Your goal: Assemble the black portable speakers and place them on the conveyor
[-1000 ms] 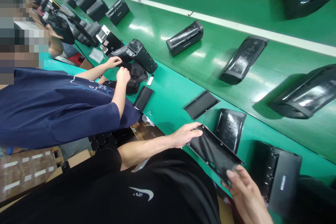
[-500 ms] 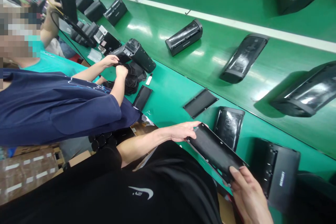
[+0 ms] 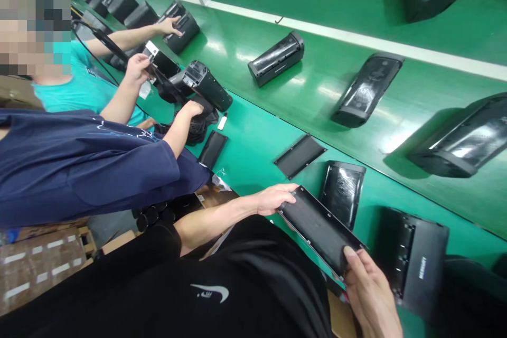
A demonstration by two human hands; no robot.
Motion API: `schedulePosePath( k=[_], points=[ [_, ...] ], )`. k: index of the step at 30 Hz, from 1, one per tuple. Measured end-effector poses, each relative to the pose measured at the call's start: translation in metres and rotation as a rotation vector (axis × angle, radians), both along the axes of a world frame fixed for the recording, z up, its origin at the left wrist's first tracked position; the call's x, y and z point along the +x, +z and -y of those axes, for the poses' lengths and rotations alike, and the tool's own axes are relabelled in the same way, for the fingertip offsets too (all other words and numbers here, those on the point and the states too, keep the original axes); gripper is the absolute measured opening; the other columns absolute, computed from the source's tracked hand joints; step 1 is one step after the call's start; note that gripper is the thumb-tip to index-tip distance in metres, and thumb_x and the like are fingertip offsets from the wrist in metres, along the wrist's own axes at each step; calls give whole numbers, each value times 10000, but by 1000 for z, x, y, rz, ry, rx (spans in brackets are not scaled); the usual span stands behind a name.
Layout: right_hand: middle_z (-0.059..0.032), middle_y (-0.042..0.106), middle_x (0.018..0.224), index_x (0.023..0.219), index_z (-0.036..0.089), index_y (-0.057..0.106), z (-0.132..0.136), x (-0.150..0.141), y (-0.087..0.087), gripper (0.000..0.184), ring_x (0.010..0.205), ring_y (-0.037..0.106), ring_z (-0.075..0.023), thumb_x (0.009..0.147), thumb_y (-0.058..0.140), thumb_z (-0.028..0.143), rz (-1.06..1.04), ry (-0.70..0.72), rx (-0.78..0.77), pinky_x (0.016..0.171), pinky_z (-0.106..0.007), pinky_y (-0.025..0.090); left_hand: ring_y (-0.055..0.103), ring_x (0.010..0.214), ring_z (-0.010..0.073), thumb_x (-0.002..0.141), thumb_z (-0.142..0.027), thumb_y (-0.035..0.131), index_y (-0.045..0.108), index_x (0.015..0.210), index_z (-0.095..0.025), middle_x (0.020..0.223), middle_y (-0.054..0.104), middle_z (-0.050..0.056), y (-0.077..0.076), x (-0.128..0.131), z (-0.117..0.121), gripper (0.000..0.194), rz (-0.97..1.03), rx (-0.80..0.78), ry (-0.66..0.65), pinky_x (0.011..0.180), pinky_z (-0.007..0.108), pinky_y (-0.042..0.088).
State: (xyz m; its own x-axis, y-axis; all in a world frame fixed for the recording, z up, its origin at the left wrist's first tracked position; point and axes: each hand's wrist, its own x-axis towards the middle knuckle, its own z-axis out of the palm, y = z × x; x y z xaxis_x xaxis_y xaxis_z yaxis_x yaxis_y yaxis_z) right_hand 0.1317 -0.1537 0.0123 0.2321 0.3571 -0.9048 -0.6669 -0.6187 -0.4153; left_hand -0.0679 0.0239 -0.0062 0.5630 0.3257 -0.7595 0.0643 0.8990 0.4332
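Observation:
A black rectangular panel (image 3: 319, 229) with small tabs along its edges is held in front of my black shirt. My left hand (image 3: 276, 198) grips its far-left end, thumb on top. At the opposite end, my right hand (image 3: 368, 282) pinches the near corner, with the thumb on the inner face. Just beyond the panel stands a black speaker housing (image 3: 344, 193) with a glossy, perforated-looking front. Right of my right hand is a larger black speaker (image 3: 422, 253) lettered MERCURY. A similar loose panel (image 3: 301, 156) lies flat on the green table.
Several black speakers, including one speaker (image 3: 277, 58), sit on the green conveyor (image 3: 253, 103) past the table edge. At left, a co-worker in a navy shirt (image 3: 87, 163) handles black material, and another in teal (image 3: 75, 90) touches a speaker (image 3: 182, 24). Cardboard boxes (image 3: 39, 269) stand lower left.
My hands keep the same hold on the panel, which has barely shifted. The navy-shirted co-worker's hands have moved apart with the black material. The teal-shirted co-worker's arm now reaches to a speaker.

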Motion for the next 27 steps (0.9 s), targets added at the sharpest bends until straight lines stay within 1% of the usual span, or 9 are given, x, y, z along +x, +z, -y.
schedulePosePath(
  k=[3,6,7,10,13,18,20,24,27],
  points=[
    [83,508,572,877,233,652,-2,-2,2,577,443,400,-100,533,999,539,19,18,1,415,-234,406,662,832,165,655,-179,729,768,1103,-154,954,762,57,0,-1,0,450,-12,-24,14,801,280,509],
    [91,483,551,871,232,637,-3,-3,3,597,425,368,-91,528,994,566,33,20,-32,377,-219,334,667,851,158,684,-196,748,768,1085,-150,980,765,58,3,-1,0,404,-32,-20,27,814,272,506],
    [85,502,563,874,230,639,-3,-3,3,609,429,379,-91,516,998,568,29,19,-42,371,-216,315,666,848,154,692,-203,751,769,1077,-150,977,765,55,3,-1,0,389,-30,-15,31,816,270,504],
    [56,597,653,898,221,655,-5,-3,3,657,448,403,-86,459,1018,547,3,-7,-57,386,-220,338,658,823,147,683,-207,755,776,1056,-151,949,761,46,3,-1,0,377,-20,-13,41,810,268,497],
    [67,594,651,910,226,662,-5,-3,2,666,426,341,-66,441,1028,526,-1,-31,-65,390,-224,360,659,841,148,668,-217,771,779,1097,-149,976,762,48,0,-2,0,434,-21,-33,51,813,267,492],
    [29,657,717,915,234,658,-2,-4,2,603,528,535,-128,521,1008,527,-10,-18,-34,445,-233,440,652,840,145,694,-241,805,774,1110,-141,964,752,47,-3,-4,1,430,4,-9,60,874,290,484],
    [21,676,751,940,232,664,-2,-4,1,621,541,553,-133,514,1011,521,-19,-17,-30,470,-243,463,648,833,149,722,-261,810,777,1076,-141,939,746,46,-4,-4,2,375,12,15,59,900,305,480],
    [33,657,729,959,235,670,-1,-4,0,608,495,509,-125,542,996,532,-2,6,-16,478,-264,461,647,805,149,754,-278,805,782,1044,-149,899,742,37,-4,-4,2,318,16,35,56,877,303,488],
    [70,540,591,892,239,656,0,-4,-1,525,428,401,-108,608,975,544,74,35,30,423,-255,390,659,827,151,757,-273,794,781,1130,-154,945,760,45,-6,-5,1,391,22,18,57,852,286,495]
  ],
)
